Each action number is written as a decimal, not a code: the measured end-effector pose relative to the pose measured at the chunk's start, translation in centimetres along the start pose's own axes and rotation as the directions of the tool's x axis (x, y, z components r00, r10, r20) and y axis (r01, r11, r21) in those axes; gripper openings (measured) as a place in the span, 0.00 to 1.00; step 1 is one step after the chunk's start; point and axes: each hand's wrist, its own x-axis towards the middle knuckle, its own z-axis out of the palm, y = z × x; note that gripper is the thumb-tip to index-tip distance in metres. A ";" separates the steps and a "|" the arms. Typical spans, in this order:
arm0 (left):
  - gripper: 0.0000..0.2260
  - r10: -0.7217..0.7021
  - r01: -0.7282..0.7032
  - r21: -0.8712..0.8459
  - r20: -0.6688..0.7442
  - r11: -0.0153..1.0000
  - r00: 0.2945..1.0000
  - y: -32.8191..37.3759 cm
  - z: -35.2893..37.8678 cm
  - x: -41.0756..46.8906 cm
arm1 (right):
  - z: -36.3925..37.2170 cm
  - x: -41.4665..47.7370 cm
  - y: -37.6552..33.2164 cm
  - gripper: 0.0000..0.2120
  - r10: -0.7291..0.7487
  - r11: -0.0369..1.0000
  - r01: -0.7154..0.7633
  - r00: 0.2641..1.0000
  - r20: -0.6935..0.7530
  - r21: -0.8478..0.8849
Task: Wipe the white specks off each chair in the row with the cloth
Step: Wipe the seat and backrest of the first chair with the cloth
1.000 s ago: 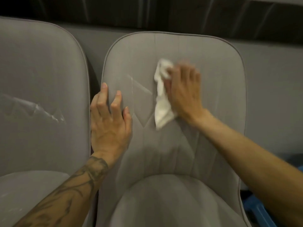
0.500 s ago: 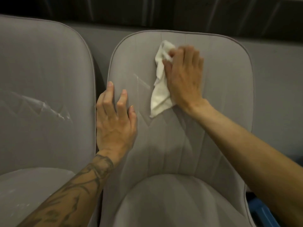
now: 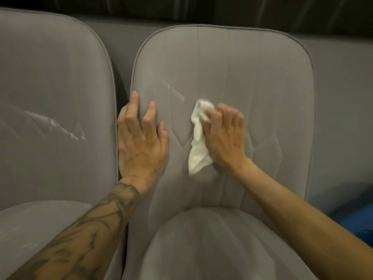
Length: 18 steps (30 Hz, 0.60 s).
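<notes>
1. On the backrest of the grey chair [image 3: 252, 77], near its middle, a white cloth [image 3: 198, 146] was gripped by the right hand [image 3: 225, 138], whose fingers were curled round its upper end and pressed to the fabric.
2. At the backrest's left edge, the left hand [image 3: 141, 142] was laid flat with its fingers spread.
3. Higher on the backrest, up and left of the cloth, white streaks [image 3: 174, 92] were seen.
4. Left of that backrest, a second chair [image 3: 50, 77] was marked with white smears [image 3: 60, 126].
</notes>
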 end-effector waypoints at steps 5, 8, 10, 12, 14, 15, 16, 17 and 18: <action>0.21 -0.006 0.006 0.004 0.013 1.000 1.000 0.1 0.0 -0.1 | 0.1 -6.8 -1.8 0.11 -0.134 0.989 0.129 0.989 0.058 0.071; 0.20 0.005 -0.005 0.006 0.005 1.000 1.000 0.0 0.0 0.0 | -1.0 -13.3 -1.9 0.12 -0.465 0.885 0.454 0.845 0.266 0.104; 0.19 0.012 -0.012 0.012 -0.008 1.000 1.000 0.0 0.1 0.0 | -1.1 -12.6 -1.6 0.12 -0.496 0.867 0.484 0.824 0.273 0.116; 0.19 0.014 -0.013 0.015 -0.011 1.000 1.000 -0.1 0.1 -0.1 | -0.7 -9.6 -1.4 0.08 -0.411 0.912 0.403 0.894 0.177 0.081; 0.20 0.007 -0.007 0.010 -0.004 1.000 1.000 -0.1 0.1 -0.1 | -0.5 -6.5 -1.1 0.10 -0.182 0.982 0.178 0.981 0.062 0.056; 0.20 0.002 -0.002 0.006 -0.001 1.000 1.000 0.0 0.1 -0.1 | -0.3 -5.9 -1.2 0.10 -0.078 0.995 0.076 0.997 0.024 0.060; 0.20 -0.001 0.001 0.001 0.002 1.000 1.000 0.0 0.1 -0.1 | -0.2 -6.2 -1.5 0.10 -0.037 0.997 0.035 0.999 0.016 0.067; 0.20 -0.003 0.003 -0.003 0.005 1.000 1.000 0.0 0.1 -0.1 | -0.1 -7.5 -2.0 0.10 -0.060 0.996 0.057 0.997 0.044 0.076; 0.20 -0.002 0.002 -0.005 0.008 1.000 1.000 0.0 0.1 -0.1 | -0.2 -9.3 -2.5 0.09 -0.147 0.986 0.138 0.984 0.101 0.093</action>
